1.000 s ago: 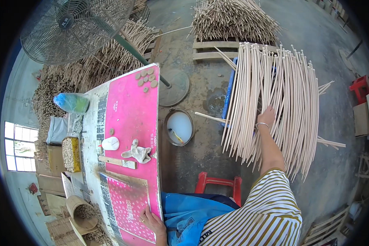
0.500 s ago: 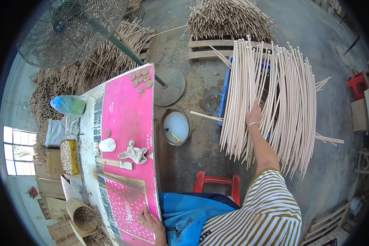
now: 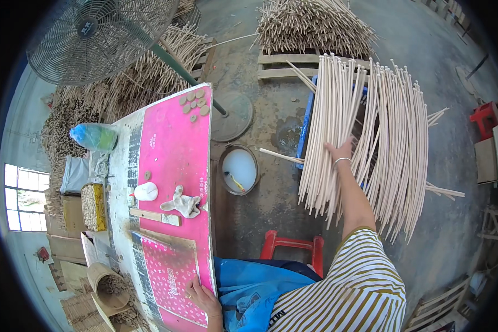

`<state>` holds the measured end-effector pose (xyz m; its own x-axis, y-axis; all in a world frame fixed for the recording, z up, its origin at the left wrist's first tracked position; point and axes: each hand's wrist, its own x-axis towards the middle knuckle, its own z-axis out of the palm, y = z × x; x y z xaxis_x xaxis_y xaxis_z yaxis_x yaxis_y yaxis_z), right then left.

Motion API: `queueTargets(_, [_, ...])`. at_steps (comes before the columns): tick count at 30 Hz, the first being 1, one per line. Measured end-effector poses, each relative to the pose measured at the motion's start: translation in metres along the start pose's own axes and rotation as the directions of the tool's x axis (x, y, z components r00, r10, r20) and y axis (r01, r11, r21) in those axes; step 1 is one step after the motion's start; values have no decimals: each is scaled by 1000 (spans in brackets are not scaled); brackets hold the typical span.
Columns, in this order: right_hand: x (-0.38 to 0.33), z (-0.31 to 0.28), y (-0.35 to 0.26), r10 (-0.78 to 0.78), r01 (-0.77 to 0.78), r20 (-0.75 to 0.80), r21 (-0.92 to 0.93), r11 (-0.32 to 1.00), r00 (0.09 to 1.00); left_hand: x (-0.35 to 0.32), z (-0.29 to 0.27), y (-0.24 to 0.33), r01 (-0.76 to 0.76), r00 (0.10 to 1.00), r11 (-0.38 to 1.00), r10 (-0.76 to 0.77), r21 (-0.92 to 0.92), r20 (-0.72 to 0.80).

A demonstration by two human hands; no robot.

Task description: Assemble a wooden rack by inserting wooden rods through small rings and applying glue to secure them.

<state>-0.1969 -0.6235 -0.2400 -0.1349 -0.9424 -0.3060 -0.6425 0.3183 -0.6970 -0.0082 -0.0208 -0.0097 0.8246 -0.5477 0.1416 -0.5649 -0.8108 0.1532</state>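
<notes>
My right hand (image 3: 342,151) reaches out onto the left part of a wide layer of pale wooden sticks with knobbed ends (image 3: 395,144). Its thumb is spread to the left and the palm lies over the sticks, with no stick lifted. The sticks rest across a blue crate (image 3: 306,119), which shows through a gap in the layer. At the table's near edge, my left hand (image 3: 201,297) rests with its fingers laid on the pink top (image 3: 174,138), holding nothing. A patterned pink sheet (image 3: 169,276) lies beside it.
On the table are a white glue bottle (image 3: 146,191), a stained glove (image 3: 182,202), a wood strip (image 3: 155,217) and several round discs (image 3: 200,102). A bucket of white liquid (image 3: 239,166), a red stool (image 3: 293,242) and a standing fan (image 3: 97,36) are nearby.
My right hand has spread its thumb to the left and come slightly nearer along the sticks. Some sticks on the left have shifted closer together. My left hand has stayed put.
</notes>
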Motion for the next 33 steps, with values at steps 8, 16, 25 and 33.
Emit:
queueTargets(8, [38,0,43,7,-3,-17,176,984,1000,4,6,6,-21,1000,1000,21,-18,6])
queueTargets(16, [36,1,12,180,-265,242,386,884,953,2,0,2,-8,1000,1000,8,-4,-2])
queueTargets(25, [38,-38,3,202,-257,198,311,915,959,4,-1,9,-14,1000,1000,14,12,-10])
queueTargets(33, [14,-104,-9,51,-381,512,564,732,857,1,-4,8,-21,999,1000,21,8,-39])
